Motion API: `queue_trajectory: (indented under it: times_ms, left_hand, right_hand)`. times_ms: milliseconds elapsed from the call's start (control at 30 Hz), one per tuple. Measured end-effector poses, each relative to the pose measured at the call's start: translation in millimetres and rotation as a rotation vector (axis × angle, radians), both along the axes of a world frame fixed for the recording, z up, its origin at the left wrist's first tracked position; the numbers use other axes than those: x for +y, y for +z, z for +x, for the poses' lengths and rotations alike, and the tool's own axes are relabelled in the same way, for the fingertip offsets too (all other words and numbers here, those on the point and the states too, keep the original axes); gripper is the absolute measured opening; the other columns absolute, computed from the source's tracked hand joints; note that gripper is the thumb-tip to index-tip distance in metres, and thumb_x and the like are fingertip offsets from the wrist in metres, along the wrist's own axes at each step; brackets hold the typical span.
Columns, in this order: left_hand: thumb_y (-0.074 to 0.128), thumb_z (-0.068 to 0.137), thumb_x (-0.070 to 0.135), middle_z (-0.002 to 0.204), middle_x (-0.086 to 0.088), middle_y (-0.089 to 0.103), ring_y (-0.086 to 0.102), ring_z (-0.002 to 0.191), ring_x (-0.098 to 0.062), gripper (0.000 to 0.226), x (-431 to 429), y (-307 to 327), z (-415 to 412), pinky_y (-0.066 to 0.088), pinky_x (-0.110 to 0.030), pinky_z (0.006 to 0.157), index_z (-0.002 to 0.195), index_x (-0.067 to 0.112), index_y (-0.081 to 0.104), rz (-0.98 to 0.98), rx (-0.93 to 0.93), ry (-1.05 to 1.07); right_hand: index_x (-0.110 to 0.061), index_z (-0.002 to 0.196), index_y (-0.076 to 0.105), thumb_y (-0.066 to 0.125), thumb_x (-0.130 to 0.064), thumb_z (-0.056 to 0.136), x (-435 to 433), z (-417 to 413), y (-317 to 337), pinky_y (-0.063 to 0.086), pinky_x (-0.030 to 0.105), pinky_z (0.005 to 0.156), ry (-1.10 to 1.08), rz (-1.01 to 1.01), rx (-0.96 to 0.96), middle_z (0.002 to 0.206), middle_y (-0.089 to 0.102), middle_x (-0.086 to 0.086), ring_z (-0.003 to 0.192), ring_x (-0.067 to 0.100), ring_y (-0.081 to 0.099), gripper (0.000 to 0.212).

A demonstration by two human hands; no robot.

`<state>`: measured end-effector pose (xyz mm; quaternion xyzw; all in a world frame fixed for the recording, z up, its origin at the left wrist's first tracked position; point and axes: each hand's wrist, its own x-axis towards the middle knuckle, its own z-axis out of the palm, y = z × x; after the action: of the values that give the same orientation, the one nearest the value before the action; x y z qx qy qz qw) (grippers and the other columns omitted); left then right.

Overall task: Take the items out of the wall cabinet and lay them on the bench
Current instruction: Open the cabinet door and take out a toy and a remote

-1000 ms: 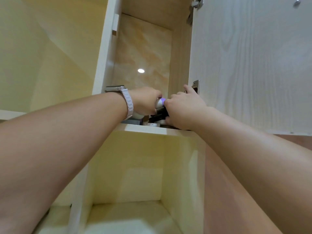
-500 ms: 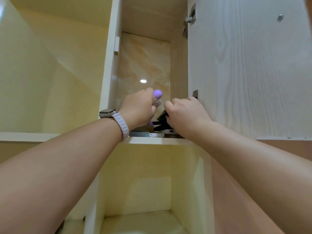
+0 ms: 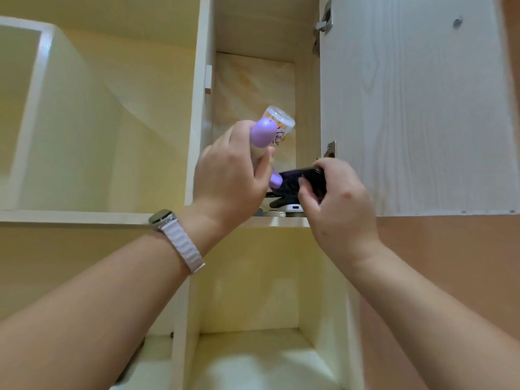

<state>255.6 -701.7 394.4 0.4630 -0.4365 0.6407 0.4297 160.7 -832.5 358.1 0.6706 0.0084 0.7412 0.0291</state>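
I look up into an open wall cabinet compartment [image 3: 254, 88]. My left hand [image 3: 230, 178] grips a purple and clear bottle-like item [image 3: 271, 130], raised and tilted in front of the compartment. My right hand [image 3: 334, 204] is closed on a black device [image 3: 295, 178] just above the shelf edge. On the shelf [image 3: 278, 220] lie a white gadget [image 3: 291, 209] and a dark cable [image 3: 277, 202], partly hidden by my hands.
The cabinet door [image 3: 413, 108] hangs open on the right, close to my right hand, with hinges at its inner edge. A lower open cubby [image 3: 253, 277] sits under the shelf. Another pale compartment [image 3: 98, 122] lies to the left. A watch is on my left wrist.
My left hand has lifted the purple bottle up and out from the shelf. My right hand has raised the black device off the pile. The view has dropped slightly.
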Motion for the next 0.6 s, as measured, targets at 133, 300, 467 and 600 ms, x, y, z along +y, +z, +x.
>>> queue_trajectory:
  times_ms: [133, 300, 467, 600]
  left_hand:
    - [0.060, 0.091, 0.027, 0.093, -0.003, 0.065, 0.054, 0.079, -0.022, 0.027, 17, -11, -13, 0.032, -0.027, 0.064, 0.110, 0.009, 0.057, -0.025, 0.016, -0.046]
    - [0.060, 0.092, 0.027, 0.093, -0.010, 0.065, 0.056, 0.078, -0.032, 0.031, 45, -27, -23, 0.030, -0.025, 0.065, 0.113, 0.005, 0.057, -0.012, -0.014, -0.082]
    - [0.058, 0.093, 0.029, 0.099, -0.011, 0.067, 0.059, 0.082, -0.033, 0.034, 81, -39, -25, 0.038, -0.032, 0.070, 0.115, 0.002, 0.056, -0.015, -0.001, -0.222]
    - [0.060, 0.093, 0.027, 0.096, -0.003, 0.067, 0.059, 0.081, -0.027, 0.030, 110, -61, -27, 0.040, -0.032, 0.068, 0.112, 0.004, 0.056, 0.027, -0.005, -0.346]
  right_hand:
    - [-0.011, 0.094, 0.057, 0.064, -0.020, 0.086, 13, -6, -28, 0.033, 0.011, 0.062, 0.205, 0.203, -0.088, 0.086, 0.055, 0.001, 0.072, 0.004, 0.040, 0.015]
    - [-0.020, 0.087, 0.045, 0.068, -0.019, 0.084, 48, -27, -57, 0.041, 0.014, 0.057, 0.474, 0.594, -0.158, 0.079, 0.055, -0.005, 0.069, 0.011, 0.056, 0.023]
    - [-0.014, 0.096, 0.046, 0.068, -0.019, 0.072, 90, -40, -92, 0.054, 0.036, 0.075, 0.853, 0.947, -0.207, 0.087, 0.059, 0.002, 0.079, 0.020, 0.064, 0.033]
    - [-0.009, 0.099, 0.060, 0.058, -0.001, 0.086, 132, -47, -121, 0.054, 0.031, 0.073, 0.968, 1.055, -0.194, 0.078, 0.065, 0.000, 0.072, 0.015, 0.063, 0.016]
